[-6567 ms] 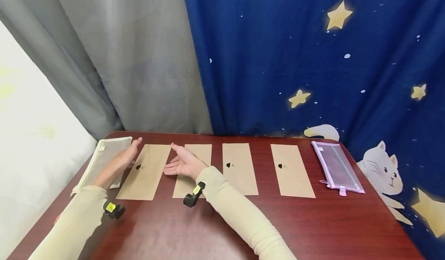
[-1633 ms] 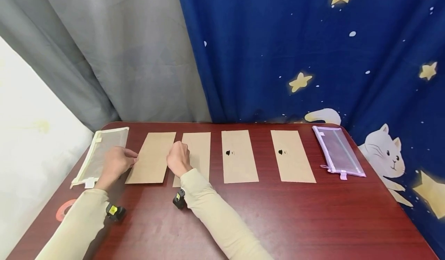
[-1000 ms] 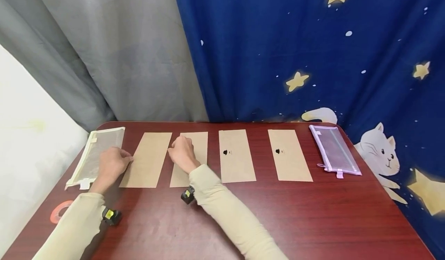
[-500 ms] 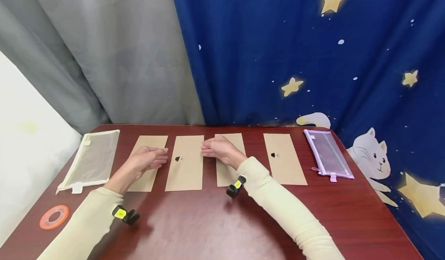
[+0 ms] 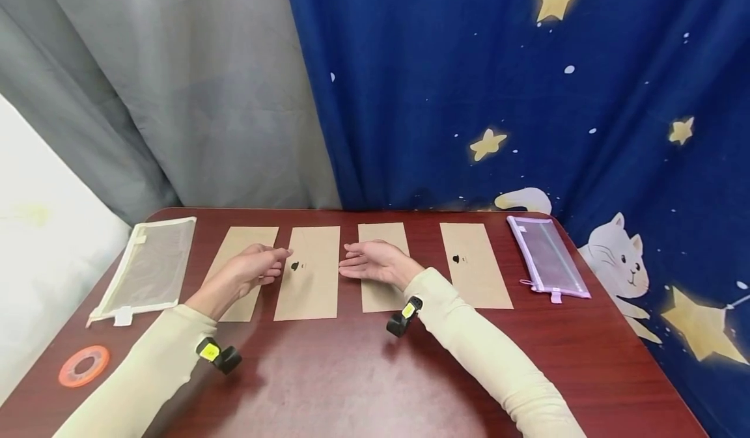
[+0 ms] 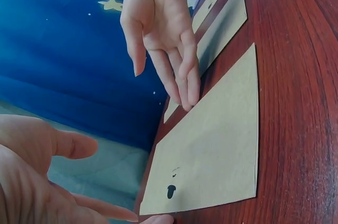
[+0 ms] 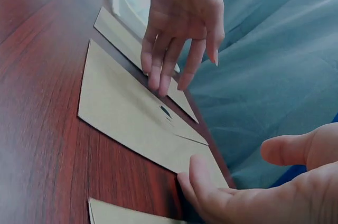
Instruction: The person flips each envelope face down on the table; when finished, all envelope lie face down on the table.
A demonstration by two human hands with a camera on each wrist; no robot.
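Observation:
Several flat brown kraft-paper rectangles lie in a row. On the second from the left a small black hat print faces up. My left hand, fingers loosely extended, is at its left edge, overlapping the leftmost rectangle, whose visible part is plain. To its right is my right hand, palm turned inward and fingers spread, over the third rectangle, partly hidden. Neither hand grips anything; in the left wrist view the printed rectangle lies flat between the two hands.
A cream-edged mesh zip pouch lies at the table's left, with an orange ring in front of it. Another printed rectangle and a purple mesh pouch lie at the right. Curtains hang behind the table.
The leftmost rectangle was turned from its printed face to its plain face and let go. Both hands then moved right to the second one. Over the last half second they barely shift.

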